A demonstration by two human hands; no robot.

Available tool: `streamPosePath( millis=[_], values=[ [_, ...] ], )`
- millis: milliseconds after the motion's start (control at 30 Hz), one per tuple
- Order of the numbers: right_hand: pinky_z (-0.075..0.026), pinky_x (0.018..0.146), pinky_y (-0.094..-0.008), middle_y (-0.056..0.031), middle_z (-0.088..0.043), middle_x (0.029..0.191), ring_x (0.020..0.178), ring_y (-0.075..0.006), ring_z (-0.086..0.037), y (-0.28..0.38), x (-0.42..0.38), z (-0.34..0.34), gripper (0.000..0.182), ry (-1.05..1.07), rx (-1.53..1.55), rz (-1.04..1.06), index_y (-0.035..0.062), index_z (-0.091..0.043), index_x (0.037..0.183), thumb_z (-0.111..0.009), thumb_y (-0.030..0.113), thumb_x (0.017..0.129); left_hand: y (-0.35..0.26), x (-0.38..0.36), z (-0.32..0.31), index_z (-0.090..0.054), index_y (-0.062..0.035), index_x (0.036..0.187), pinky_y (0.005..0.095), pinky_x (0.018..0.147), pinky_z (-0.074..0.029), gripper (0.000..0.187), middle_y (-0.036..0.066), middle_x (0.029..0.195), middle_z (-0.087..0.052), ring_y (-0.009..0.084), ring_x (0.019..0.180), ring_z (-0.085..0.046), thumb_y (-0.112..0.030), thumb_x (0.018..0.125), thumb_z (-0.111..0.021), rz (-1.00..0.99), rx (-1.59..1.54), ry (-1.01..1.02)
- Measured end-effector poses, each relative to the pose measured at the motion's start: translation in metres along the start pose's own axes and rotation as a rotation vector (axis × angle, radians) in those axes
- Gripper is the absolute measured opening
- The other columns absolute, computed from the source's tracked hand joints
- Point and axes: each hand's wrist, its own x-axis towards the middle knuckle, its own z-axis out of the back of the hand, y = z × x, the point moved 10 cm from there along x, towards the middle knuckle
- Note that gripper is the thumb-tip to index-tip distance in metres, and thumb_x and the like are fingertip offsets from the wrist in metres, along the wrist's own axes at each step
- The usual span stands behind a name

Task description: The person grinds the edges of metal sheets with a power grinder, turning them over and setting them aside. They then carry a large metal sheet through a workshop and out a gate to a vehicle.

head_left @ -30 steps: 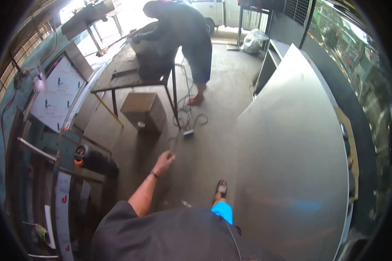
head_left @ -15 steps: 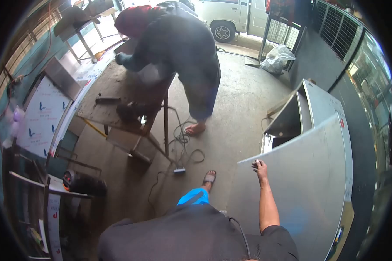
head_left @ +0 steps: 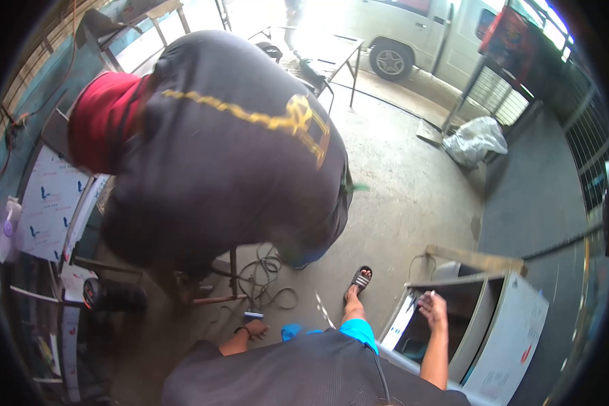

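Note:
My right hand is raised over the open side of a grey metal cabinet, its fingers curled with a small white object at their tips. What that object is cannot be made out. Low in the middle, my left hand hangs with its fingers loosely apart and nothing visible in it. It wears a dark wristband and is close to a small pale block on the floor by the cables.
A co-worker in a dark shirt bends over at the left, hiding most of the workbench. Looped cables lie on the floor. A plastic bag, a wooden bar and a dark wall panel stand right.
The large grey sheet beside my right hand has gone from view, exposing the cabinet. My left hand has appeared. The co-worker looks much nearer, and the view has shifted.

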Motion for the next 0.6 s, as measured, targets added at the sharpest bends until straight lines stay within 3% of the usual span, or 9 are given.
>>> streamPosePath(
  millis=[67, 133, 200, 300, 400, 467, 533, 600],
  values=[
    [-0.048, 0.076, -0.0396, -0.0072, -0.068, 0.098, 0.088, -0.0201, -0.066, 0.125, 0.092, -0.007, 0.037, 0.116, -0.171, 0.199, 0.0098, -0.062, 0.113, -0.054, 0.041, 0.095, -0.005, 0.041, -0.019, -0.063, -0.0072, 0.116, 0.0440, 0.075, -0.054, 0.038, 0.011, 0.115, -0.065, 0.0216, 0.097, -0.066, -0.037, 0.095, -0.052, 0.085, -0.117, -0.034],
    [-0.048, 0.076, -0.0344, -0.0072, -0.068, 0.102, 0.088, -0.0206, -0.066, 0.261, 0.163, -0.047, 0.041, 0.029, -0.313, 0.295, 0.0090, -0.062, 0.115, -0.055, 0.043, 0.094, -0.038, 0.060, -0.047, -0.063, -0.0070, 0.115, 0.0440, 0.076, -0.053, 0.037, 0.012, 0.114, -0.066, 0.0224, 0.097, -0.066, -0.037, 0.095, -0.053, 0.066, -0.067, -0.023],
    [-0.047, 0.083, -0.0344, -0.0073, -0.068, 0.106, 0.096, -0.0211, -0.064, 0.392, 0.206, -0.123, 0.044, 0.184, -0.423, 0.529, 0.0059, -0.060, 0.119, -0.053, 0.043, 0.096, -0.092, 0.064, -0.062, -0.063, -0.0067, 0.114, 0.0440, 0.076, -0.053, 0.037, 0.012, 0.113, -0.066, 0.0231, 0.097, -0.066, -0.037, 0.095, -0.053, 0.041, -0.037, -0.019],
    [-0.046, 0.085, -0.0329, -0.0080, -0.068, 0.107, 0.097, -0.0165, -0.064, 0.520, 0.233, -0.260, 0.037, 0.443, -0.362, 0.568, 0.0062, -0.061, 0.118, -0.051, 0.037, 0.099, -0.201, 0.066, -0.047, -0.063, -0.0064, 0.113, 0.0440, 0.077, -0.053, 0.036, 0.012, 0.112, -0.066, 0.0243, 0.097, -0.066, -0.036, 0.095, -0.053, 0.000, -0.059, -0.055],
    [-0.047, 0.085, -0.0336, -0.0079, -0.068, 0.108, 0.101, -0.0171, -0.064, 0.579, 0.307, -0.377, 0.037, 0.695, -0.438, 0.562, 0.0066, -0.061, 0.117, -0.053, 0.037, 0.099, -0.329, 0.068, -0.016, -0.063, -0.0060, 0.111, 0.0440, 0.078, -0.052, 0.036, 0.013, 0.111, -0.066, 0.0254, 0.096, -0.066, -0.036, 0.094, -0.054, -0.065, -0.106, -0.089],
    [-0.048, 0.088, -0.0377, -0.0106, -0.067, 0.111, 0.106, -0.0215, -0.063, 0.591, 0.370, -0.426, 0.041, 0.621, -0.789, 0.693, 0.0054, -0.060, 0.122, -0.055, 0.038, 0.098, -0.412, 0.071, 0.007, -0.063, -0.0058, 0.110, 0.0440, 0.078, -0.052, 0.036, 0.013, 0.110, -0.066, 0.0262, 0.096, -0.066, -0.036, 0.094, -0.054, -0.111, -0.133, -0.108],
    [-0.047, 0.094, -0.0420, -0.0136, -0.066, 0.114, 0.110, -0.0263, -0.061, 0.582, 0.429, -0.436, 0.048, 0.485, -1.040, 0.730, 0.0039, -0.058, 0.128, -0.057, 0.039, 0.096, -0.489, 0.079, 0.031, -0.064, -0.0056, 0.109, 0.0440, 0.079, -0.052, 0.035, 0.014, 0.110, -0.067, 0.0270, 0.096, -0.066, -0.036, 0.094, -0.054, -0.153, -0.156, -0.124],
    [-0.045, 0.098, -0.0437, -0.0180, -0.065, 0.118, 0.113, -0.0287, -0.060, 0.556, 0.495, -0.418, 0.053, 0.577, -1.169, 0.567, 0.0002, -0.054, 0.131, -0.058, 0.039, 0.095, -0.558, 0.094, 0.056, -0.064, -0.0054, 0.108, 0.0440, 0.079, -0.052, 0.035, 0.014, 0.109, -0.067, 0.0277, 0.096, -0.066, -0.036, 0.094, -0.054, -0.189, -0.157, -0.146]
  ],
)
